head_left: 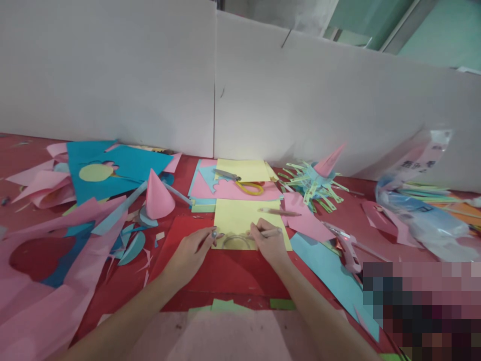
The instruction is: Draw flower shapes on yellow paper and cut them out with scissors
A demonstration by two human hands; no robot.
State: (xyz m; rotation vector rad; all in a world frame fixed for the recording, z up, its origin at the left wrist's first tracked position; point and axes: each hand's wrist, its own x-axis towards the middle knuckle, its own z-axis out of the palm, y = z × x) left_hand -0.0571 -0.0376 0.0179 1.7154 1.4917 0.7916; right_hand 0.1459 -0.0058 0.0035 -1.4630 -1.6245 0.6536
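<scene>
A yellow sheet (pixel 240 215) lies on red paper (pixel 229 273) in front of me. Near its lower edge is a faint round outline or clear ring (pixel 236 242), too blurred to tell which. My left hand (pixel 193 248) is at the sheet's left edge, thumb and fingertips drawn together on something small that I cannot make out. At the right side of the outline, my right hand (pixel 268 241) is closed around a slim pen. A brown pencil (pixel 278 212) rests across the sheet, just above my right hand.
Yellow-handled scissors (pixel 250 188) lie on stacked paper behind the sheet. A pink cone (pixel 158 195) and paper scraps are on the left. To the right are a spiky paper piece (pixel 319 185), a glue gun (pixel 349 248) and a plastic bag (pixel 428 205). A white partition (pixel 300 105) stands behind.
</scene>
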